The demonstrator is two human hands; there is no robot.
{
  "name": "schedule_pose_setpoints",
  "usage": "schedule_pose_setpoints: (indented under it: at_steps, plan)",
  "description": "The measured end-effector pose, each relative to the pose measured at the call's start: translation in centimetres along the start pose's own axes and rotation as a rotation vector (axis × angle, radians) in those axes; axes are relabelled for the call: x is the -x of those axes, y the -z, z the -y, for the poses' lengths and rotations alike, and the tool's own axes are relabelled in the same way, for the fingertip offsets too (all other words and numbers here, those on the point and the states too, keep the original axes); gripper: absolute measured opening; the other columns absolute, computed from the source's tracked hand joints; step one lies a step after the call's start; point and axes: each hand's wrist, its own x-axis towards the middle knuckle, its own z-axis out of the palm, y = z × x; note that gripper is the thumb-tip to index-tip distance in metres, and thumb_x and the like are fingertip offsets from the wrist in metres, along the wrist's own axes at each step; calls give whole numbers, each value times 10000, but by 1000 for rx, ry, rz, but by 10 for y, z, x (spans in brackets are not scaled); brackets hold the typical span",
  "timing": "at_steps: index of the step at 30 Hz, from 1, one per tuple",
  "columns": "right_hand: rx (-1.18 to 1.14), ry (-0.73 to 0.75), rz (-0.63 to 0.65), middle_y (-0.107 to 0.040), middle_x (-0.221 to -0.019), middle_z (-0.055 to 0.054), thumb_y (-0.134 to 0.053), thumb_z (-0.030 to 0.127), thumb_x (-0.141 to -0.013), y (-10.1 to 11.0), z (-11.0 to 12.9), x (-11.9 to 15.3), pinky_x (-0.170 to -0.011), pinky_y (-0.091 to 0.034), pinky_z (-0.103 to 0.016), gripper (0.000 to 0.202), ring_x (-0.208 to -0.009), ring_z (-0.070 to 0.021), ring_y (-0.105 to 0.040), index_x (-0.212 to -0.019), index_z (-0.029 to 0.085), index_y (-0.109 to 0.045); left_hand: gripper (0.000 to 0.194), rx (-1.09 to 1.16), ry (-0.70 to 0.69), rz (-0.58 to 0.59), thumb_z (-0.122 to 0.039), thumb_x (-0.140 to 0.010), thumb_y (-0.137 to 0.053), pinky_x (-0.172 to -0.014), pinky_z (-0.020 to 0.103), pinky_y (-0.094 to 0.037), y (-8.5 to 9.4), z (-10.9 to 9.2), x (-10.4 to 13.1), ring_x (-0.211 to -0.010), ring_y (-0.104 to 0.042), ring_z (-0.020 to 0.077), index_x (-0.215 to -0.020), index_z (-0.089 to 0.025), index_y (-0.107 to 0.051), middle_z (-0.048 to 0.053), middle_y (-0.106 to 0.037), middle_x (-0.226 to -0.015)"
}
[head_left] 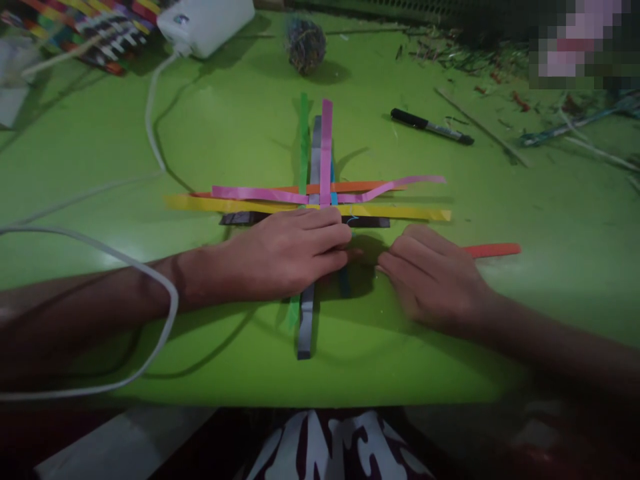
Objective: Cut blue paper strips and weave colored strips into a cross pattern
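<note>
Coloured strips cross each other on the table: a grey strip (306, 327), a green strip (303, 140), a pink upright strip (326, 143), and pink, orange, yellow (400, 212) and dark strips lying sideways. My left hand (285, 250) presses over the crossing, its fingers closed together and hiding the middle. A thin blue thread or strip end (353, 219) shows beside its fingertips. To the right, my right hand (437, 277) is closed, fingertips pinched and slightly blurred. A slim orange-red strip (495, 251) sticks out behind it, mostly hidden by the hand.
A white cable (173, 293) loops over my left forearm from a white adapter box (215, 27). Farther back lie a dark wound ball (305, 47), a black marker (430, 127), a thin stick (483, 127) and scattered scraps (450, 50). A colourful woven piece (107, 30) sits at top left.
</note>
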Motion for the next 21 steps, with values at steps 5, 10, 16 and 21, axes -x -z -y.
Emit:
schedule_pose_setpoints:
  at_steps: [5,10,16,21]
  plan:
    - [30,-2,-10,-600,-690,-47,-613,70,-920,2,0,2,-598,-414,-333,196,-677,-174,-450,-751,159,-655,239,17,2,6,-163,-1044,-520,-673,329,-486,-1,0,1,-860,-614,200,-879,-139,-691,63,-685,-898]
    - [35,-18,-107,-571,-658,-20,-610,68,-915,3,2,3,-603,-444,-320,255,-667,-165,-471,-703,208,-612,285,42,18,56,-223,-1083,-452,-792,329,-516,-4,1,3,-936,-601,203,-1003,-128,-709,60,-688,-964]
    - [61,-30,-51,-608,-703,-51,-609,76,-917,2,1,1,-628,-451,-319,193,-697,-174,-494,-750,161,-656,311,25,12,90,-213,-1080,-428,-788,357,-518,-3,2,3,-958,-608,222,-931,-172,-698,83,-686,-1006]
    - [40,-32,1,-607,-731,-58,-557,82,-948,2,-1,0,-632,-428,-322,222,-700,-177,-479,-765,159,-655,300,9,-25,64,-177,-1073,-434,-786,353,-520,2,2,-1,-932,-603,220,-903,-148,-680,82,-694,-997]
